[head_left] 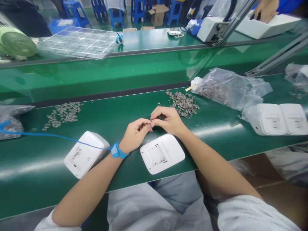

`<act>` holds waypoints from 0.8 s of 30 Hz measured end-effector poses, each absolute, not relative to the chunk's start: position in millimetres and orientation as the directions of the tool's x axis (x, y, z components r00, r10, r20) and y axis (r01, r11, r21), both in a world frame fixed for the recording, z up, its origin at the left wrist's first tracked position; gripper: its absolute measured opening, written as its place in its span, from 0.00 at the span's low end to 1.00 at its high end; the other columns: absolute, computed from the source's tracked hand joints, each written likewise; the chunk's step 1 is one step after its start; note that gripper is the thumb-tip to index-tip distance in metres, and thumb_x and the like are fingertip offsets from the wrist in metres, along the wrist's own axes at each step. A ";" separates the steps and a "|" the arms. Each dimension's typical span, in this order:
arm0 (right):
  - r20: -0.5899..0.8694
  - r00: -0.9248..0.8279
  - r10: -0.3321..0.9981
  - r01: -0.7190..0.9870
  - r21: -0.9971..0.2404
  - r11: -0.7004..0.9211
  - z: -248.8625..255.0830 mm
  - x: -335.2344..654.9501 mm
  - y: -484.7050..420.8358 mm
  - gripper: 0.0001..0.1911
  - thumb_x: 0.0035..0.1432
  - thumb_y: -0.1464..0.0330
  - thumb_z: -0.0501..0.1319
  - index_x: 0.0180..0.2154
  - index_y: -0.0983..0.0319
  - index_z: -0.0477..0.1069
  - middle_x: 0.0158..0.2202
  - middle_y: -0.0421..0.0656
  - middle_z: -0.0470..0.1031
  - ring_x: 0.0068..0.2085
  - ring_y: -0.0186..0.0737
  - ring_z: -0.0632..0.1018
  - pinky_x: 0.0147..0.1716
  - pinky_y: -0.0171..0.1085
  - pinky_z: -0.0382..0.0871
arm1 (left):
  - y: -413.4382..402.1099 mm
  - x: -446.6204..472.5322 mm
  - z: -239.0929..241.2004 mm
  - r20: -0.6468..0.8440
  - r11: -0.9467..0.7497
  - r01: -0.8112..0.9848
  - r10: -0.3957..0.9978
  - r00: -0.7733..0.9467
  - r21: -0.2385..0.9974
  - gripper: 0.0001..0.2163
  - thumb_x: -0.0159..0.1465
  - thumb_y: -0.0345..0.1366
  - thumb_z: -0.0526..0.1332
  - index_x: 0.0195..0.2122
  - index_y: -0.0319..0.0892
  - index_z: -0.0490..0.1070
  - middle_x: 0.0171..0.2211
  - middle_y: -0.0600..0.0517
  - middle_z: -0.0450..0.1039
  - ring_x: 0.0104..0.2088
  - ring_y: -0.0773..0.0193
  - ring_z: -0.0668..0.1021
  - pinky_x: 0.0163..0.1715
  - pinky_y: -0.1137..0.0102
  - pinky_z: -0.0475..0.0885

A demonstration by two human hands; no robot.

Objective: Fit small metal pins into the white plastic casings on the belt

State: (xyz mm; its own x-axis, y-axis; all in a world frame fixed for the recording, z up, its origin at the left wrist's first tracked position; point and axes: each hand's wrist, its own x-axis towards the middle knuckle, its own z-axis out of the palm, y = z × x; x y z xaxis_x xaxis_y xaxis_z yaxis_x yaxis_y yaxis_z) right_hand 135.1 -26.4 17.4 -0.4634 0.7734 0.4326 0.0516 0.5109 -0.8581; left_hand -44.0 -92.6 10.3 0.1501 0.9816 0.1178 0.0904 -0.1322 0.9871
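My left hand (135,134) and my right hand (168,120) meet fingertip to fingertip above the green bench. Both are closed in a pinch on a small metal part (150,121), mostly covered by the fingers, so its exact kind does not show. Just below them a white plastic housing (173,148) lies with its square recess facing up. A second white housing (98,140) sits tilted by my left forearm. Beyond my right hand is a heap of small metal pieces (184,103); flatter metal pieces (63,115) are spread out at the left.
A blue wrist strap (117,151) trails a cord leftward across the bench. Plastic bags of metal parts lie right (223,88) and left (12,120). Two white housings (271,120) stand at the right. Behind a raised ledge are a clear divided tray (79,43) and a co-worker's hand (266,9).
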 end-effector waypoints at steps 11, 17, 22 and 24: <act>0.498 -0.504 0.705 -0.042 -0.830 0.556 25.9 142.9 -29.3 0.03 0.58 0.67 0.70 0.35 0.58 0.78 0.34 0.40 0.80 0.35 0.37 0.80 0.36 0.38 0.73 | -93.2 -45.0 15.7 0.078 -0.079 0.018 0.995 0.064 0.997 0.12 0.63 0.45 0.65 0.34 0.40 0.76 0.24 0.53 0.75 0.23 0.71 0.72 0.25 0.73 0.69; 0.355 -0.597 0.719 -0.060 -0.914 0.401 30.4 144.6 -31.0 0.04 0.59 0.67 0.69 0.34 0.59 0.76 0.33 0.41 0.78 0.35 0.36 0.78 0.36 0.38 0.72 | -94.8 -43.1 12.7 0.162 -0.162 0.109 0.987 0.014 0.981 0.08 0.65 0.38 0.62 0.33 0.40 0.74 0.24 0.54 0.72 0.24 0.71 0.71 0.25 0.74 0.66; 0.269 -0.554 0.788 -0.022 -0.951 0.309 31.9 141.1 -36.0 0.07 0.57 0.68 0.68 0.32 0.60 0.71 0.32 0.40 0.75 0.35 0.36 0.76 0.36 0.38 0.72 | -98.0 -40.5 12.7 0.369 -0.344 0.333 0.929 -0.012 0.878 0.06 0.64 0.33 0.61 0.30 0.42 0.73 0.23 0.56 0.69 0.24 0.72 0.68 0.26 0.73 0.64; 0.266 -0.552 0.790 0.003 -0.947 0.321 33.7 141.8 -37.5 0.07 0.56 0.70 0.68 0.33 0.59 0.70 0.33 0.40 0.75 0.35 0.36 0.76 0.36 0.37 0.72 | -99.1 -40.0 14.1 0.426 -0.398 0.391 0.905 0.016 0.830 0.06 0.64 0.32 0.60 0.29 0.42 0.73 0.22 0.56 0.68 0.24 0.72 0.68 0.27 0.73 0.63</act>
State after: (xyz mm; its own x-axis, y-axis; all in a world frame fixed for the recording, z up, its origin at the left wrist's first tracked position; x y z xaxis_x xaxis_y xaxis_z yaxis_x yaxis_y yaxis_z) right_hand 141.8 -37.5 33.7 -0.5520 0.7904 0.2656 0.0032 0.3206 -0.9472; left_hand -40.0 -99.1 14.1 0.0162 0.9045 0.4261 0.3914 -0.3979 0.8297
